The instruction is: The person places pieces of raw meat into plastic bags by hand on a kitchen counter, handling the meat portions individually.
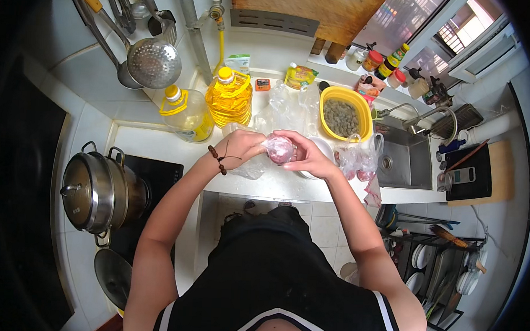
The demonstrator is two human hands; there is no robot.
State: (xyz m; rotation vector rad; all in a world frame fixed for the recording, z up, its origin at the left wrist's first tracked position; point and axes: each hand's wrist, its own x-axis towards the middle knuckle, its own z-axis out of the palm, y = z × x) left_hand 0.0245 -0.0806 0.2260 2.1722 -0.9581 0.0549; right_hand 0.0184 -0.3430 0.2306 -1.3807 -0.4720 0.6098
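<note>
My left hand (239,150), with a beaded bracelet at the wrist, pinches the gathered end of a clear plastic bag of reddish meat (279,149). Curved around the bag's other side is my right hand (313,158), its thumb and fingers on it. The bundle is held above the white counter (273,188). Partly hidden behind my right hand is a white bowl (326,147). Crumpled clear plastic bags (252,167) lie under and beside my left hand. To the right, more plastic bags with reddish pieces (353,159) reach the counter's front edge.
A yellow basin of small grey shellfish-like pieces (341,118) stands behind the bowl, left of a steel sink (407,156). Two cooking oil jugs (229,97) stand back left. A steel steamer pot (100,189) sits on the black cooktop (160,174). Ladles and a skimmer (154,63) hang above.
</note>
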